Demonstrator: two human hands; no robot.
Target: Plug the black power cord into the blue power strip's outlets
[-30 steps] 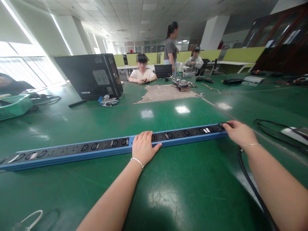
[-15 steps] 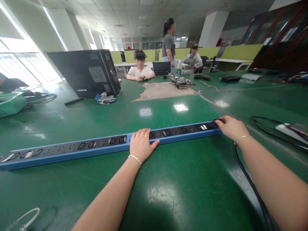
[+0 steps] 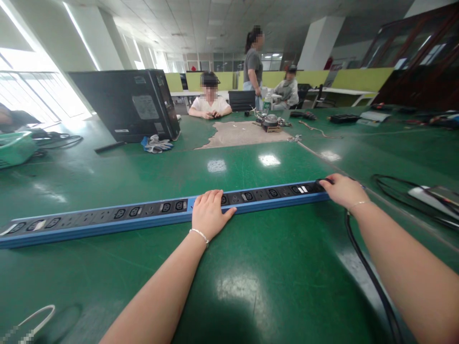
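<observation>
Head view: the long blue power strip (image 3: pixel 165 210) lies across the green table (image 3: pixel 287 258); the left hand (image 3: pixel 211 213) rests on its middle, fingers straight and close together, thumb spread wide, gripping nothing; the right hand (image 3: pixel 344 189) has its fingers closed on a black plug (image 3: pixel 320 182) at the strip's right end; a black cable (image 3: pixel 369 274) hangs below that wrist; 1 black computer case (image 3: pixel 122 107) stands beyond, gloves (image 3: pixel 158 144) beside it.

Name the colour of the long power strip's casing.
The power strip's casing is blue; it shows best in the head view.
</observation>
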